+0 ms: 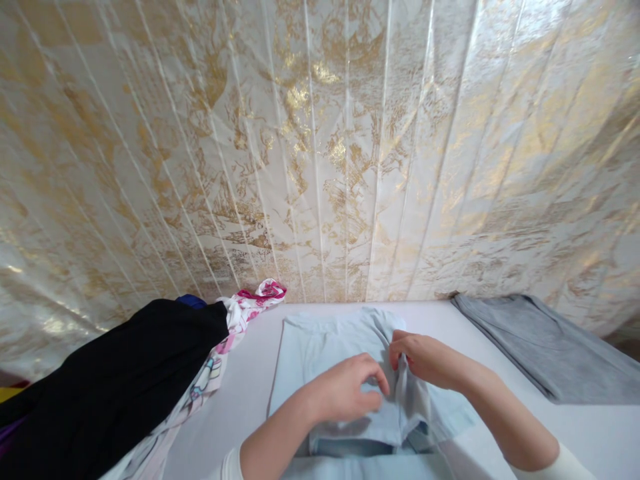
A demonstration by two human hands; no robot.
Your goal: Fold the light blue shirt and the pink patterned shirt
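Note:
A pale blue garment (320, 347) lies partly folded on the white table in front of me. My right hand (417, 353) pinches a raised edge of it on the right side, lifting a fold of cloth. Just left of that fold, my left hand (355, 390) hovers over the garment with its fingers apart and curved, thumb away from the forefinger. Nearer to me the cloth gapes in a dark opening, and its lower part runs out of view.
On the left a heap of clothes holds a black garment (145, 360) and a pink-and-white patterned cloth (245, 310). A folded grey garment (545, 347) lies on the right of the white table (245, 387). A gold-patterned curtain (320, 167) hangs behind.

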